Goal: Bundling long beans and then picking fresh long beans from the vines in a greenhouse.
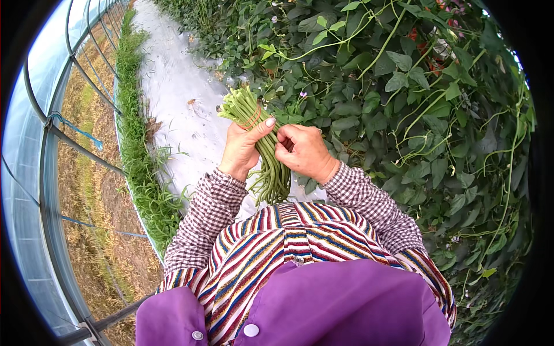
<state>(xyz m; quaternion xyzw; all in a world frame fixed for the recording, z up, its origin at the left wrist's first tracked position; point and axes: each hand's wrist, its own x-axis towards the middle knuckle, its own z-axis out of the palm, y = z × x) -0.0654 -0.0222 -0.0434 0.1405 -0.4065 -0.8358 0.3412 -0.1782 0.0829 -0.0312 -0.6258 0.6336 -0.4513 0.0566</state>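
Note:
A bundle of long green beans [273, 173] hangs in front of my body, its cut ends at the top and the thin tips downward. An orange-red band [252, 117] is wrapped around it near the upper end. My left hand [246, 145] grips the bundle just below the band, with the thumb across the front. On the right side of the bundle, my right hand [306, 149] has its thumb and forefinger bent together against the beans. Whether those fingertips pinch a bean or the band cannot be told.
Dense leafy bean vines [389, 112] rise close on the right. Pale ground sheeting [173, 78] runs along the path ahead. To the left are a strip of green grass [134, 147] and the curved metal pipes [82, 149] of a plastic-covered tunnel, with blue twine [82, 132] tied on.

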